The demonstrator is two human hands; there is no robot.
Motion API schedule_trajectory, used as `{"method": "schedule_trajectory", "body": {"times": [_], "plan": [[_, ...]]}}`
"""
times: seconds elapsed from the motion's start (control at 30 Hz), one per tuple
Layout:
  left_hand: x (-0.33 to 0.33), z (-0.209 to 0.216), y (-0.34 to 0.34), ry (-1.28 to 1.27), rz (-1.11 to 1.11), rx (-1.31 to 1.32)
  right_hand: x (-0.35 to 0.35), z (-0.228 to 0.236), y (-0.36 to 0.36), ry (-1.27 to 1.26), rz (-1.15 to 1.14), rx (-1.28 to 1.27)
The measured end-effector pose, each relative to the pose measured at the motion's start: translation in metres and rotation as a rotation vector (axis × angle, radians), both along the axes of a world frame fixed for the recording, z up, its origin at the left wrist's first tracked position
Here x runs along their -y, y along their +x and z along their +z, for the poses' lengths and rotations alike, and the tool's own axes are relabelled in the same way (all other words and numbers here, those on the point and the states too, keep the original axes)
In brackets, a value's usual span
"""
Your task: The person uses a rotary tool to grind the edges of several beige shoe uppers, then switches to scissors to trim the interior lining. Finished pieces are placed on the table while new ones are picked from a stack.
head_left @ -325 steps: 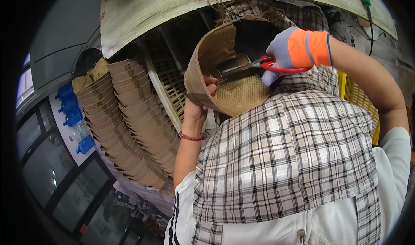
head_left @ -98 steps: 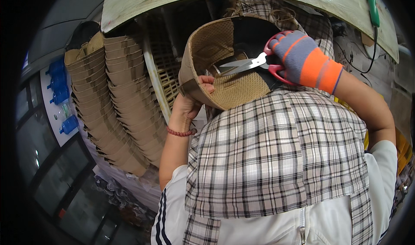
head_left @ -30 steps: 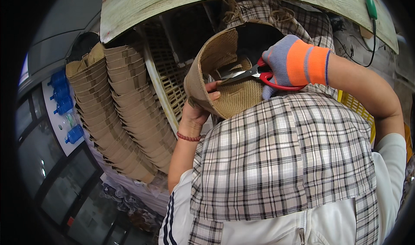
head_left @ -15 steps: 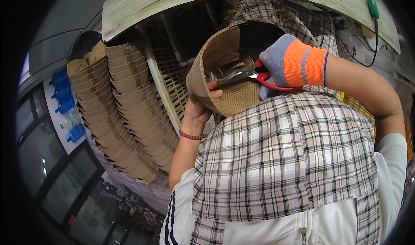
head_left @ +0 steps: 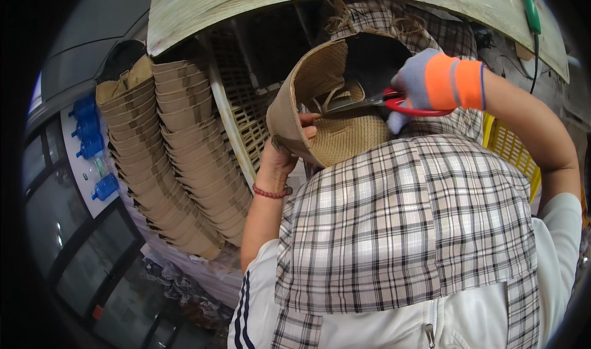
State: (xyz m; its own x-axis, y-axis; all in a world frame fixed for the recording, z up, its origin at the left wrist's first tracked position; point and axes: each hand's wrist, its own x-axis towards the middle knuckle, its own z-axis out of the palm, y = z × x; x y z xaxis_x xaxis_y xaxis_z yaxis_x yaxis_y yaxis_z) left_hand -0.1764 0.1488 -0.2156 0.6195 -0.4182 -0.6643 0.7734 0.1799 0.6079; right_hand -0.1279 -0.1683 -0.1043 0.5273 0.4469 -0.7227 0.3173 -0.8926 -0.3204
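My left hand [head_left: 286,153], bare and with a red bead bracelet at the wrist, grips the left wall of a tan bucket-shaped fabric piece [head_left: 286,121]. Some of its fingers show inside the wall. The piece lies tilted against my lap, its mouth facing me; the inside has a tan honeycomb-mesh lining and a black area at the far side. My right hand [head_left: 414,85], in a grey glove with an orange cuff, is closed on red-handled scissors [head_left: 403,105]. Their blades reach into the mouth, tips near my left fingertips. A loose tan strap [head_left: 352,91] lies inside.
Tall stacks of similar tan pieces [head_left: 194,146] stand on the left, beside a pale plastic crate [head_left: 231,127]. A table edge [head_left: 246,10] crosses ahead, with a green-handled corded tool [head_left: 529,7] at its right. A yellow basket [head_left: 511,146] sits at my right.
My right hand has drawn the scissors rightward, so the blades reach less far in. The blades look closer together. My left hand still holds the fabric piece in nearly the same place.
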Motion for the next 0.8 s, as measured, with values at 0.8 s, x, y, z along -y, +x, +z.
{"method": "schedule_trajectory", "body": {"times": [0.8], "plan": [[0.018, -0.029, 0.047, -0.097, 0.279, 0.396, -0.008, -0.022, 0.058, 0.238, -0.163, -0.65]]}}
